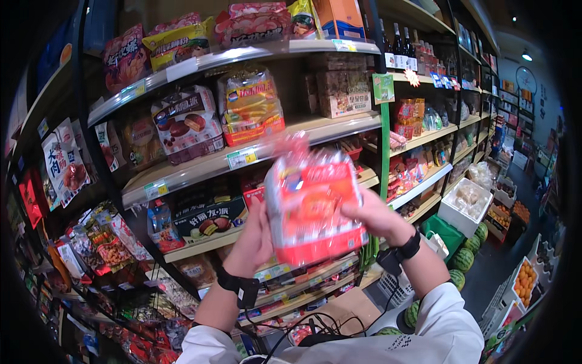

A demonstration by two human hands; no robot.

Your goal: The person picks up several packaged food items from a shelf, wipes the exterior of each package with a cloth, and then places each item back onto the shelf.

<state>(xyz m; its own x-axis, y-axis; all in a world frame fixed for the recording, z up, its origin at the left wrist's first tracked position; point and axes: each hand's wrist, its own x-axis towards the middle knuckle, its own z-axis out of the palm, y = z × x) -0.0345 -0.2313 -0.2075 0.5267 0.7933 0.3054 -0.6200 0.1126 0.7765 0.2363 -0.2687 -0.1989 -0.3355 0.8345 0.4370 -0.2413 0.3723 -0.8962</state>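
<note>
Between my two hands is a red and clear plastic bag of packaged bread or cakes (318, 204), blurred by motion, its gathered top pointing up. My left hand (254, 234) presses on its left side. On the right side my right hand (379, 214) grips it, thumb across the front. The bag is in front of a shelf unit, off the boards. Just behind it, on the middle shelf (195, 170), stand a similar yellow and red bag (250, 107) and a purple-brown bag of chocolate pies (187, 123). Below, a dark green box of pies (213, 218) sits left of my hands.
Nut-bread packs (343, 91) stand at the shelf's right end, beside a green upright strip (385, 150). Hanging snack packs (66, 161) line the left. Watermelons (466, 259), a white foam box (466, 198) and orange crates (525, 282) stand along the right aisle. Black cables (318, 321) hang before me.
</note>
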